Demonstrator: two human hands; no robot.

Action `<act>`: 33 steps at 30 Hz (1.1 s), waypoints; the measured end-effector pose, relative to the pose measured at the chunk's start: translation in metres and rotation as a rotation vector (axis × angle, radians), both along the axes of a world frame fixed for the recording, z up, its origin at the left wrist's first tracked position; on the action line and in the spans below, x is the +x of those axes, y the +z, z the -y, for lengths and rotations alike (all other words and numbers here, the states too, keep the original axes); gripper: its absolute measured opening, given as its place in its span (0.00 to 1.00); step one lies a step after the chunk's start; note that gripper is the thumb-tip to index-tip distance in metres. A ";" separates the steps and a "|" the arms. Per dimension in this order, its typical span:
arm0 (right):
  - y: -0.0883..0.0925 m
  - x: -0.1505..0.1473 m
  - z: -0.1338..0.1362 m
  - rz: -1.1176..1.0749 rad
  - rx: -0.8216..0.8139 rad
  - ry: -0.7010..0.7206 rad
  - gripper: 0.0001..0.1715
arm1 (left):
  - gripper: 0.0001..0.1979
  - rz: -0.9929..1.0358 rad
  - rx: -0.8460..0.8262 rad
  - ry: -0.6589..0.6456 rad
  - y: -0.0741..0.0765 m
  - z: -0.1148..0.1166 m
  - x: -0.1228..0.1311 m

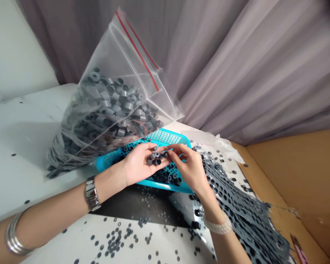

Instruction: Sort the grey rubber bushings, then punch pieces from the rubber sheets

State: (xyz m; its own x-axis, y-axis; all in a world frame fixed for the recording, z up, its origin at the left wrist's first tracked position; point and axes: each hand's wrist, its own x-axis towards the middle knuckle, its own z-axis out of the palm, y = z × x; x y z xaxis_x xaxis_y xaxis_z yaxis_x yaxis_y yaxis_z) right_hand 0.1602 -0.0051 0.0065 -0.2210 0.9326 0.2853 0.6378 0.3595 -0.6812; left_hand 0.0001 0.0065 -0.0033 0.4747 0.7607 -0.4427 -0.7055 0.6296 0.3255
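My left hand (139, 161) is palm up over a blue plastic basket (165, 186), cupping several small grey rings (155, 158). Thumb and forefinger of my right hand (188, 165) are pinched together at the left fingertips, on a small dark grey ring partly hidden by the fingers. More small dark pieces (169, 178) lie in the basket below both hands. Just behind my left hand a large clear zip bag (112, 106) with a red seal line stands tilted, well filled with similar grey rings.
Perforated dark grey sheets (242, 209) are piled right of the basket. Small round discs (115, 242) are scattered over the white table (22, 135). A cardboard panel (299, 172) borders the right side, a crumpled clear plastic piece (228, 146) beside it. Grey curtain (222, 62) hangs behind.
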 end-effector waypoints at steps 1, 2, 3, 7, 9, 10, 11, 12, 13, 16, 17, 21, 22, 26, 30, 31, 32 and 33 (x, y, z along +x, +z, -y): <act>0.000 0.001 0.000 -0.002 -0.007 -0.004 0.09 | 0.19 -0.005 0.001 -0.004 0.000 0.000 0.000; 0.000 0.001 0.000 -0.007 -0.013 -0.003 0.09 | 0.19 -0.007 0.002 0.000 0.001 0.000 0.001; 0.001 0.002 0.000 -0.016 -0.017 -0.001 0.09 | 0.19 -0.004 -0.001 0.002 0.001 0.000 0.001; 0.013 0.007 0.004 -0.018 -0.003 0.060 0.10 | 0.18 -0.007 -0.014 -0.008 0.001 -0.001 -0.001; 0.019 0.010 0.006 0.033 0.006 0.155 0.10 | 0.17 -0.027 -0.008 -0.026 0.000 -0.001 -0.002; 0.022 0.010 0.007 0.060 0.011 0.198 0.11 | 0.17 -0.033 0.000 -0.038 0.000 -0.001 -0.003; 0.023 0.011 0.008 0.082 0.018 0.226 0.11 | 0.16 -0.031 0.009 -0.056 0.000 -0.001 -0.003; 0.023 0.012 0.007 0.100 0.027 0.235 0.11 | 0.16 -0.024 0.019 -0.075 0.001 -0.001 -0.003; 0.023 0.012 0.007 0.113 0.034 0.226 0.11 | 0.17 -0.016 0.028 -0.087 0.002 -0.001 -0.003; 0.016 0.014 0.002 0.132 0.028 0.144 0.09 | 0.16 -0.009 0.014 -0.107 0.005 0.001 -0.001; 0.013 0.014 0.001 0.124 0.018 0.114 0.09 | 0.16 -0.008 0.002 -0.118 0.006 0.002 -0.001; 0.007 0.016 -0.003 0.084 -0.026 0.056 0.10 | 0.16 -0.011 -0.029 -0.136 0.008 0.004 0.000; 0.007 0.016 -0.003 0.082 -0.036 0.059 0.11 | 0.16 -0.013 -0.035 -0.126 0.008 0.004 0.000; 0.012 0.019 0.000 0.058 -0.034 0.092 0.13 | 0.17 0.005 -0.066 -0.111 0.007 0.003 -0.001; 0.021 0.024 0.004 0.121 -0.010 0.171 0.12 | 0.17 -0.006 -0.062 -0.113 0.007 0.003 -0.001; 0.023 0.025 0.005 0.141 -0.009 0.195 0.12 | 0.17 -0.012 -0.056 -0.115 0.007 0.003 -0.001; 0.024 0.025 0.006 0.158 -0.006 0.216 0.13 | 0.16 -0.014 -0.049 -0.119 0.006 0.003 -0.001; 0.025 0.025 0.007 0.172 0.001 0.231 0.14 | 0.15 -0.013 -0.042 -0.125 0.006 0.003 -0.001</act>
State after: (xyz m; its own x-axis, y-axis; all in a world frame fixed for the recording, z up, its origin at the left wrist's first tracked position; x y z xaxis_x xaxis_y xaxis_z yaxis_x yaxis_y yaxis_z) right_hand 0.1853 -0.0125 0.0315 -0.4728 0.8517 0.2260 0.6447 0.5092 -0.5701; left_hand -0.0011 0.0039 0.0023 0.5583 0.6767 -0.4800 -0.6167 0.7255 0.3056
